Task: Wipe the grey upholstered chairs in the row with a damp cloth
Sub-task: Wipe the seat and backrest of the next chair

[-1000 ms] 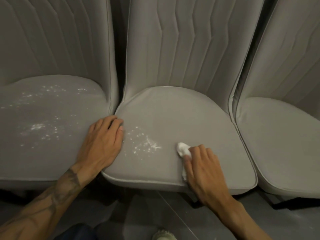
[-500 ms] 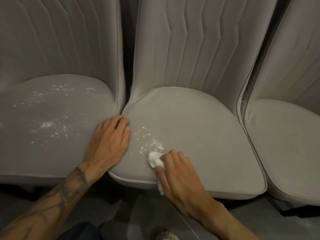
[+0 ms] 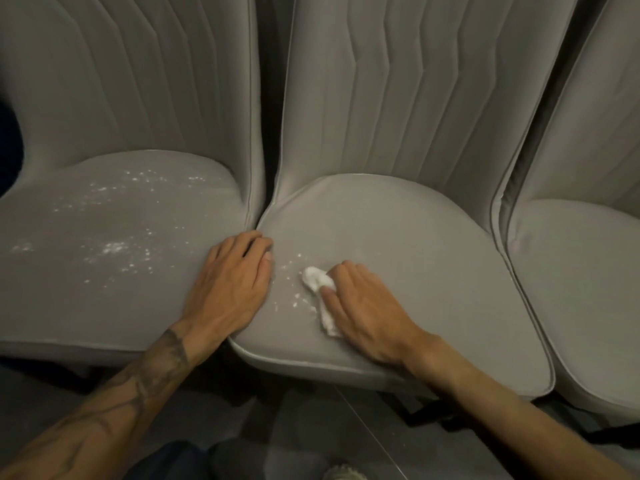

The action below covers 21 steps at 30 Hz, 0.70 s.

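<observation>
Three grey upholstered chairs stand side by side. On the middle chair's seat [image 3: 398, 244] my right hand [image 3: 367, 306] presses a small white cloth [image 3: 317, 282] flat under its fingers, near the seat's left front. White specks [image 3: 294, 299] lie just left of the cloth. My left hand [image 3: 232, 282] rests flat with straight fingers across the seam between the left chair's seat [image 3: 104, 289] and the middle seat. The left seat carries many white specks [image 3: 114, 247].
The right chair's seat [image 3: 581, 289] shows no specks. Quilted backrests [image 3: 398, 91] rise behind all seats. Below the front edges are dark floor [image 3: 304, 427] and dark chair legs. A shoe tip [image 3: 343, 474] shows at the bottom edge.
My right hand has slid the cloth leftward across the middle seat into the specks, and fewer specks remain there. My left hand has stayed on the seam.
</observation>
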Tool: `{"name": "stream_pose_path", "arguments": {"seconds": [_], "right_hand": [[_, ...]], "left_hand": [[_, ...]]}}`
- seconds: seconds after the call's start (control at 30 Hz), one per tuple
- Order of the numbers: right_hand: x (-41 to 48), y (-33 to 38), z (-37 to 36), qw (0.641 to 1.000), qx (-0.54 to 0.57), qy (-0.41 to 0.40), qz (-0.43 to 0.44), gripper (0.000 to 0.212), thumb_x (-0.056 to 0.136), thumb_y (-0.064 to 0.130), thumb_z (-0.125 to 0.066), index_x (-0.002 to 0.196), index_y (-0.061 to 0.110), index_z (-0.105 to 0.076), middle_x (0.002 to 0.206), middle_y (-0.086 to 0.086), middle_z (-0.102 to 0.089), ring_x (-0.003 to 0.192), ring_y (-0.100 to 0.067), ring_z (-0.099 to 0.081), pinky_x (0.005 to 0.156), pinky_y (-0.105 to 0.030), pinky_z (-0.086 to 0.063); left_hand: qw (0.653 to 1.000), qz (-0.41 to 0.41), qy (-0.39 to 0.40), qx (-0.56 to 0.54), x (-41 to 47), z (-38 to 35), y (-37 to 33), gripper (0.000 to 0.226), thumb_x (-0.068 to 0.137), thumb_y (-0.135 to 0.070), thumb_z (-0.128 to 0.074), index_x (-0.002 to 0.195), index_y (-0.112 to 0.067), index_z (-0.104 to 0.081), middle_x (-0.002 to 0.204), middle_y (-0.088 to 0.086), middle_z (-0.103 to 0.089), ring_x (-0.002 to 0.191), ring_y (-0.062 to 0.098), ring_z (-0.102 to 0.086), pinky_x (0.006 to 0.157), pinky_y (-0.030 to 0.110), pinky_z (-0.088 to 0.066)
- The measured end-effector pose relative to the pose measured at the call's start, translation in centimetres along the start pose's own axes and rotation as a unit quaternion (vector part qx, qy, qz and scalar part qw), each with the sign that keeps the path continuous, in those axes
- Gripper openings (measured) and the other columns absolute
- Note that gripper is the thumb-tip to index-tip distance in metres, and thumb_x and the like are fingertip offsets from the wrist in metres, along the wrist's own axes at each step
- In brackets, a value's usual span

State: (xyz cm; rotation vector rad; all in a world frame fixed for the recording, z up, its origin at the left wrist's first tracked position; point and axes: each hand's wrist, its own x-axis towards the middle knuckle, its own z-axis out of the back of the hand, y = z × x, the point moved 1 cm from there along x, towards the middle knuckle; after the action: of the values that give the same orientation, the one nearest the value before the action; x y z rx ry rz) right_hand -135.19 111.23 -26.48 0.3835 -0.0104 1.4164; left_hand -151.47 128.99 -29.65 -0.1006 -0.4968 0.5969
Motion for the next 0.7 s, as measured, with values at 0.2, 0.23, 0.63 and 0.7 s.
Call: {"name": "stream_pose_path", "arguments": {"seconds": [0.2, 0.23, 0.63, 0.7], "right_hand": [[4.2, -2.2, 0.8, 0.99, -0.058, -0.014, -0.127, 0.03, 0.109, 0.027, -0.032, 0.102, 0.006, -0.053, 0.102, -0.017, -0.056, 0.094, -0.038, -0.051, 0.087, -0.049, -0.037], [3.9, -0.6, 0.3, 0.995, -0.037, -0.019, -0.096, 0.029, 0.109, 0.026, -0.034, 0.1, 0.007, -0.054, 0.099, -0.016, -0.056, 0.091, -0.037, -0.051, 0.085, -0.049, -0.038], [7.1, -2.0, -0.2, 0.993, -0.073, 0.006, -0.088, 0.031, 0.109, 0.032, -0.03, 0.105, 0.01, -0.051, 0.105, -0.014, -0.055, 0.097, -0.036, -0.05, 0.089, -0.046, -0.037], [5.3, 1.4, -1.5, 1.0, -0.01, -0.007, -0.012, 0.027, 0.109, 0.033, -0.034, 0.099, 0.014, -0.05, 0.097, -0.01, -0.053, 0.088, -0.032, -0.049, 0.082, -0.044, -0.038]], "left_hand": [[0.999, -0.027, 0.026, -0.002, 1.1, 1.1, 0.6, 0.028, 0.106, -0.03, -0.037, 0.121, -0.021, -0.059, 0.122, 0.001, -0.059, 0.106, 0.023, -0.055, 0.093, 0.037, -0.038], [0.999, -0.036, 0.03, 0.011, 1.4, 1.2, 0.8, 0.028, 0.106, -0.03, -0.037, 0.12, -0.021, -0.059, 0.121, 0.001, -0.059, 0.106, 0.025, -0.055, 0.092, 0.038, -0.038], [1.0, -0.008, -0.004, 0.021, 1.5, 0.4, 1.5, 0.031, 0.103, -0.029, -0.043, 0.125, -0.017, -0.062, 0.129, 0.004, -0.059, 0.115, 0.026, -0.054, 0.099, 0.039, -0.039], [1.0, 0.012, 0.002, 0.022, 1.6, 0.5, 1.6, 0.034, 0.102, -0.031, -0.043, 0.126, -0.017, -0.062, 0.13, 0.004, -0.059, 0.116, 0.026, -0.055, 0.099, 0.04, -0.041]]}}
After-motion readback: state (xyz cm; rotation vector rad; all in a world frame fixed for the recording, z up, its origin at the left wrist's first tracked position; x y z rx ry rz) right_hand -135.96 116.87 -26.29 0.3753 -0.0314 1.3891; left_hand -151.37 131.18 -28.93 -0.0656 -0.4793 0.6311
